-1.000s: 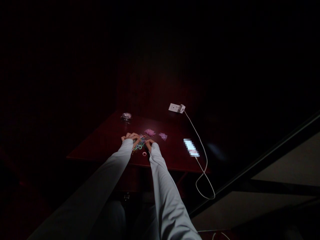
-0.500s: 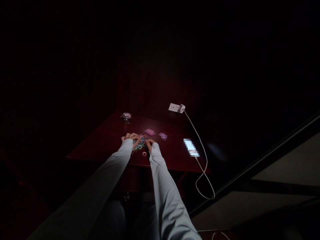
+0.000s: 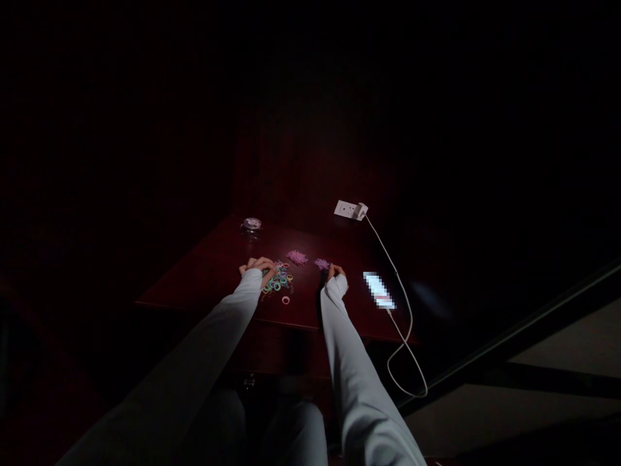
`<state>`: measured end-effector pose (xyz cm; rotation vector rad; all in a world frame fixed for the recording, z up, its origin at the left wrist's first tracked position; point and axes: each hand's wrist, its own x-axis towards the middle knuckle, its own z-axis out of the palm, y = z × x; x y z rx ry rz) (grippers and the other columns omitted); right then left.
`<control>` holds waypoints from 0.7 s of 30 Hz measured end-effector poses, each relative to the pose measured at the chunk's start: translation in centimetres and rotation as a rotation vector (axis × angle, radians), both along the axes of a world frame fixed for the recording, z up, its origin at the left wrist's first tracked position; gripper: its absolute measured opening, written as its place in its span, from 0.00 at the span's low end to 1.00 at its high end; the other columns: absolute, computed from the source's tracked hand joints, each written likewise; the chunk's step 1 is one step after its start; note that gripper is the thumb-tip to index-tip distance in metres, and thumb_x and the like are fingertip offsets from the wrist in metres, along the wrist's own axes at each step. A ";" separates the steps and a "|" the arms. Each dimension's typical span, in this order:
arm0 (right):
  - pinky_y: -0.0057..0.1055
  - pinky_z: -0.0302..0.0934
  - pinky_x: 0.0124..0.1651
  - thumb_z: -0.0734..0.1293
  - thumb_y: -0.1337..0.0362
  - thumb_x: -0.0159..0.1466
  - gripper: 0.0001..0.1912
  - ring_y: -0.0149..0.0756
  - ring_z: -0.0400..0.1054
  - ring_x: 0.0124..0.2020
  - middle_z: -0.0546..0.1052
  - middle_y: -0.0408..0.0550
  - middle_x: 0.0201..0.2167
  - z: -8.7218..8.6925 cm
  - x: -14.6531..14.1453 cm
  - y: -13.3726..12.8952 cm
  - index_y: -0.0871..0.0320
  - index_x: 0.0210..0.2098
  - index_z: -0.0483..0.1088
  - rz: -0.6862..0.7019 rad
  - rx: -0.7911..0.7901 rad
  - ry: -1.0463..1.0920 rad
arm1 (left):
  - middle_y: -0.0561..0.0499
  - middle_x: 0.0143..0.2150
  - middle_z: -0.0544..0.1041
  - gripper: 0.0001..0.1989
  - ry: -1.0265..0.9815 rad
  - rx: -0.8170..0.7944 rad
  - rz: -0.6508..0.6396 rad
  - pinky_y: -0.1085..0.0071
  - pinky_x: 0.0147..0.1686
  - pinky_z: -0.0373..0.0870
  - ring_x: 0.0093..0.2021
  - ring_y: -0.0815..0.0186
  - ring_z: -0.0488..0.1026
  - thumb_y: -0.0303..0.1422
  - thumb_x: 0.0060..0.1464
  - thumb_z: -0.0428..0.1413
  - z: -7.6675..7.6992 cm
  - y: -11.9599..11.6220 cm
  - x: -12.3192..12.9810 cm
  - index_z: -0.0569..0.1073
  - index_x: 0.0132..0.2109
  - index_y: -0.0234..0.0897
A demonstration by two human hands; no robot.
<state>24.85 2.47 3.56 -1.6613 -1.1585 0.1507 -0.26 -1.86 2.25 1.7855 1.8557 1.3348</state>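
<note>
The right hand (image 3: pixel 336 273) was well to the right of the mixed heap (image 3: pixel 279 281) of coloured bands, its fingertips drawn together at the edge of the purple bunch (image 3: pixel 321 264); whether they gripped a band was too small to tell. The left hand (image 3: pixel 257 265) lay against the left side of the heap with its fingers bent over it, and whether it grasped anything could not be told either.

The purple bunch was to the heap's right and slightly beyond it, with the pink bunch (image 3: pixel 297 257) beyond the heap and nearer to it. With those two so close in shade, the dim light could have led to a band being put with the wrong colour. A low sweep of the right cuff (image 3: pixel 334 288) could have scattered the purple bunch.

A loose pink ring (image 3: pixel 286 300) lay just on the near side of the heap; a brushing sleeve could have sent it over the edge of the table (image 3: pixel 194 285).

Farther out, a lidded jar (image 3: pixel 252 225) stood beyond the heap to the left. Well to its right lay a lit phone (image 3: pixel 378 290) on a white cable (image 3: pixel 410 310), which a wide swing of the right arm could have snagged.
</note>
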 end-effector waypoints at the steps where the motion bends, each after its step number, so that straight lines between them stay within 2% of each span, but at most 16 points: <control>1: 0.37 0.60 0.54 0.64 0.53 0.73 0.19 0.45 0.74 0.47 0.85 0.52 0.42 0.3 0.4 0.0 0.57 0.42 0.83 -0.019 -0.086 -0.001 | 0.51 0.50 0.89 0.09 0.005 -0.003 0.002 0.52 0.58 0.59 0.57 0.52 0.74 0.31 0.63 0.64 -0.1 0.0 0.0 0.83 0.32 0.43; 4: 0.42 0.55 0.59 0.65 0.55 0.74 0.16 0.49 0.71 0.56 0.85 0.54 0.51 1.1 1.1 0.2 0.53 0.46 0.85 -0.052 -0.213 -0.042 | 0.52 0.52 0.89 0.09 0.014 -0.016 -0.006 0.53 0.59 0.58 0.58 0.53 0.75 0.31 0.65 0.63 -0.3 0.2 -0.3 0.84 0.34 0.44; 12: 0.47 0.50 0.65 0.66 0.53 0.75 0.17 0.52 0.65 0.61 0.82 0.54 0.60 1.5 1.6 1.7 0.51 0.50 0.86 0.021 -0.326 -0.162 | 0.54 0.52 0.89 0.12 0.012 -0.011 -0.018 0.51 0.58 0.58 0.58 0.54 0.75 0.32 0.67 0.61 -1.0 0.9 -0.4 0.84 0.34 0.46; 16: 0.47 0.51 0.66 0.67 0.52 0.74 0.17 0.53 0.65 0.62 0.82 0.54 0.60 1.2 1.7 2.3 0.51 0.50 0.85 0.035 -0.307 -0.172 | 0.54 0.52 0.89 0.11 -0.001 -0.014 -0.011 0.52 0.58 0.58 0.57 0.55 0.75 0.32 0.66 0.61 -1.0 1.0 -0.3 0.84 0.34 0.45; 21: 0.48 0.58 0.63 0.60 0.53 0.77 0.22 0.54 0.69 0.61 0.83 0.61 0.57 0.5 1.9 3.0 0.56 0.47 0.84 -0.044 -0.224 -0.089 | 0.53 0.52 0.89 0.11 -0.011 -0.029 -0.019 0.51 0.60 0.58 0.58 0.54 0.74 0.33 0.66 0.60 -0.5 0.7 -0.6 0.84 0.35 0.44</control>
